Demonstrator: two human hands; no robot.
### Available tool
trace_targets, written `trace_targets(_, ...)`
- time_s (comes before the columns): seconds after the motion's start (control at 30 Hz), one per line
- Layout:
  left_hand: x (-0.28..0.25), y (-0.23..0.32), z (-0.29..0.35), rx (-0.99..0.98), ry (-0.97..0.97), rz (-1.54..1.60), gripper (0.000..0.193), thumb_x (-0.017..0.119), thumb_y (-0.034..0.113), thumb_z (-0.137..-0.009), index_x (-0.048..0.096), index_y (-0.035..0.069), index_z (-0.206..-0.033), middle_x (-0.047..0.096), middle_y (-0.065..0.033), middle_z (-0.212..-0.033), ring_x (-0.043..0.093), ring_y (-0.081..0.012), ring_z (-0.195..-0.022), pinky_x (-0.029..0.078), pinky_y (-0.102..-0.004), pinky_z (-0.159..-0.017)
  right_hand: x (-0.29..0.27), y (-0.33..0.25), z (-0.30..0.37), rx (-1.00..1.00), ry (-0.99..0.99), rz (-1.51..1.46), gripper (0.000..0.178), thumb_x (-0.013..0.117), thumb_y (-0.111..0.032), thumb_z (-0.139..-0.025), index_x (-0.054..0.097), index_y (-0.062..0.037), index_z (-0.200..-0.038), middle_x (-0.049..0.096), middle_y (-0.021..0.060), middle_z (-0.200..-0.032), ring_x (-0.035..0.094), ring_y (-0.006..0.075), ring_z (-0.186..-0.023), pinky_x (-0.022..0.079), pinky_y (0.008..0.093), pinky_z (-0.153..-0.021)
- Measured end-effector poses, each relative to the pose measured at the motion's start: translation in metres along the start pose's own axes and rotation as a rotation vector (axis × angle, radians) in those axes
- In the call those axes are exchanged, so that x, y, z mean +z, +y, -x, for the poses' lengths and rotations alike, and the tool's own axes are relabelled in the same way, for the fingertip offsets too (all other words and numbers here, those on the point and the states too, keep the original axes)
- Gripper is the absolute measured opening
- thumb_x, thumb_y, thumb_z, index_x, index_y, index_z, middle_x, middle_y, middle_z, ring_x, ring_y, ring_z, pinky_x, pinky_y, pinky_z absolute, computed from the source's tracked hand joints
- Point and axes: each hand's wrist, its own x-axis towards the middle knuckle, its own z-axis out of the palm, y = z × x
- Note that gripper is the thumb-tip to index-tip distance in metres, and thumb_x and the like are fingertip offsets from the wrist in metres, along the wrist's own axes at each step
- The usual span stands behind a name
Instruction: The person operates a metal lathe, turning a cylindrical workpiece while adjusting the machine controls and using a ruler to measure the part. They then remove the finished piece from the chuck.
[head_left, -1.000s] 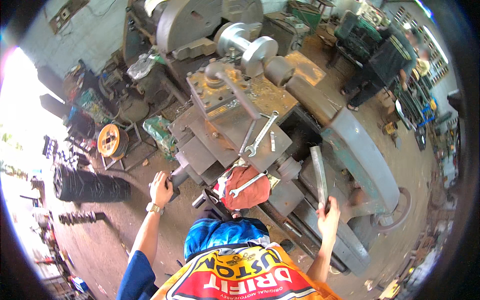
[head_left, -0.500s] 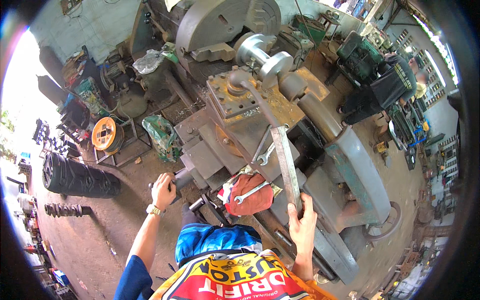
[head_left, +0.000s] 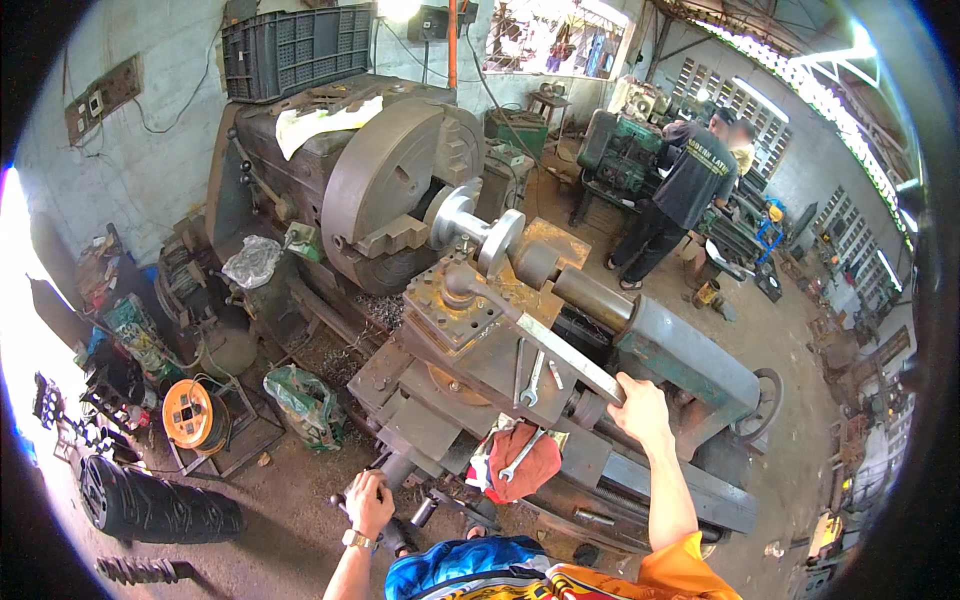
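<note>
My right hand is closed round the end of a long metal bar. The bar runs on from the curved lever on top of the lathe's tool post. My left hand is closed on the cross-slide handle of the lathe; its fingers hide most of the grip. A shiny stepped metal workpiece sits between the chuck and the tailstock. One open-end wrench lies beside the tool post, and another wrench rests on a red cloth.
A person in dark clothes stands at a green machine at the far right. On the left floor are an orange reel, a green bag and a black ribbed cylinder. A black crate sits atop the headstock.
The view has tilted up, showing more of the headstock and the room. My right hand has swung the bar away from me and to the right. My left hand stays on its handle.
</note>
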Motion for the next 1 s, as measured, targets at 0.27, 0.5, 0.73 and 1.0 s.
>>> trace_targets(0.27,-0.002,-0.007,0.002,0.007,-0.037,0.012,0.013,0.061,0.002,-0.073,0.063,0.003,-0.086,0.068,-0.0114,-0.097,0.064,-0.0324,-0.09,0.054,-0.0416,-0.076,0.021,-0.023,0.006,0.264,0.291,-0.025,0.035,0.083,-0.018,-0.066,0.065,-0.0053,-0.094,0.071,0.0227,-0.085,0.07,0.0431,-0.084,0.056,0.0493,-0.074)
trace_targets(0.5,0.001,-0.007,0.001,-0.018,-0.08,0.046,0.014,0.064,0.007,-0.071,0.068,0.008,-0.084,0.069,-0.0106,-0.092,0.065,-0.033,-0.089,0.055,-0.0443,-0.079,0.038,-0.008,0.002,0.119,0.398,0.059,0.027,0.076,-0.025,-0.069,0.07,-0.0097,-0.091,0.071,0.019,-0.082,0.069,0.0407,-0.079,0.056,0.0475,-0.071)
trace_targets(0.73,-0.006,-0.011,0.005,0.002,-0.172,0.059,0.013,0.062,0.013,-0.08,0.062,0.006,-0.092,0.064,-0.0102,-0.094,0.063,-0.0311,-0.098,0.056,-0.0431,-0.079,0.053,0.031,-0.005,-0.02,0.355,-0.119,0.022,0.069,-0.002,-0.074,0.059,0.0027,-0.093,0.058,0.0285,-0.071,0.059,0.0485,-0.068,0.045,0.0522,-0.063)
trace_targets(1.0,-0.005,-0.008,0.004,-0.001,-0.217,0.031,0.01,0.06,0.013,-0.081,0.06,0.006,-0.089,0.063,-0.0097,-0.09,0.061,-0.0291,-0.098,0.055,-0.0414,-0.081,0.06,0.039,-0.001,-0.143,0.453,-0.115,0.034,0.073,-0.003,-0.076,0.064,0.0023,-0.108,0.061,0.0273,-0.078,0.061,0.0435,-0.07,0.047,0.0512,-0.064)
